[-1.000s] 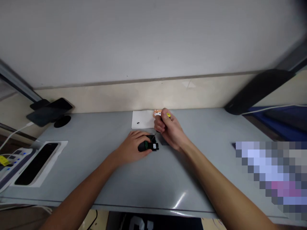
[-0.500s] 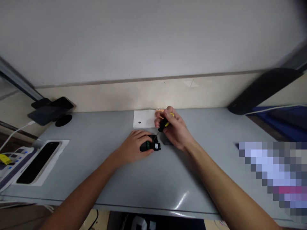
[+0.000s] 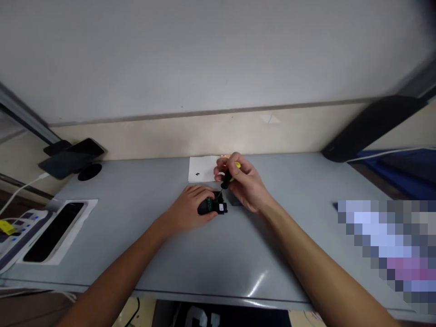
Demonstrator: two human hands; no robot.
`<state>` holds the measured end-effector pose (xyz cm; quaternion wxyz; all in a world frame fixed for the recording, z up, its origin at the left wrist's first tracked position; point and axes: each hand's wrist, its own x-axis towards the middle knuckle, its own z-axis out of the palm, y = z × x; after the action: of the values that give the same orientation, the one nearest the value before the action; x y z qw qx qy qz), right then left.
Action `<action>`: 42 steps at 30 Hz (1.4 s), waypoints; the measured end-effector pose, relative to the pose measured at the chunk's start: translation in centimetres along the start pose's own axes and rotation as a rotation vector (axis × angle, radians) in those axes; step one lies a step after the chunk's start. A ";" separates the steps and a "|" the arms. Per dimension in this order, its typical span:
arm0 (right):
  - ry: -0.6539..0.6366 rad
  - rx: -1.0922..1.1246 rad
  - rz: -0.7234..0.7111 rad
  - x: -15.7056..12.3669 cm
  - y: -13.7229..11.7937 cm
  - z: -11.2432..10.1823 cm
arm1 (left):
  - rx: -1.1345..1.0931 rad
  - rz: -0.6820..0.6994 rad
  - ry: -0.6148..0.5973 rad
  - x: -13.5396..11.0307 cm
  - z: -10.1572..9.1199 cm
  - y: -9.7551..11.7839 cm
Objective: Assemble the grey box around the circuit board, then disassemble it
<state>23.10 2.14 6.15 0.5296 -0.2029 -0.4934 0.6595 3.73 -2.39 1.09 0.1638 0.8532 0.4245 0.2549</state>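
Right fingers [image 3: 237,158] around black-and-yellow screwdriver [image 3: 226,179]

A grey table [image 3: 190,259] bears a black device [image 3: 221,208]; behind it, white paper [image 3: 206,165]; at left, a black stand [image 3: 90,172].

Black-and-yellow screwdriver [image 3: 226,180], black device [image 3: 202,208] with green circuit board [image 3: 209,203], white paper [image 3: 205,167], grey tabletop [image 3: 204,261]

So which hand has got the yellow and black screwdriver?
The right hand: it grips the screwdriver, which points down at the black device. The left hand has no tool; it holds that device.
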 end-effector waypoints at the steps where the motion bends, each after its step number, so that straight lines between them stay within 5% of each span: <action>1: 0.007 0.006 -0.011 0.0 0.0 0.0 | 0.001 0.004 -0.001 0.0 0.0 0.0; 7: 0.036 0.030 0.009 0.4 0.3 0.0 | 0.012 0.013 -0.013 -0.1 0.0 -0.1; 16: -0.103 0.007 0.028 0.0 0.0 -0.3 | 0.035 0.039 0.002 0.0 0.1 -0.3; 42: -0.075 0.137 0.099 0.4 0.3 -0.6 | 0.016 0.027 0.013 -0.1 0.2 -0.3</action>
<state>23.26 2.82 5.70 0.4900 -0.1653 -0.4559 0.7244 3.61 -2.34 0.79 0.1510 0.8584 0.4161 0.2592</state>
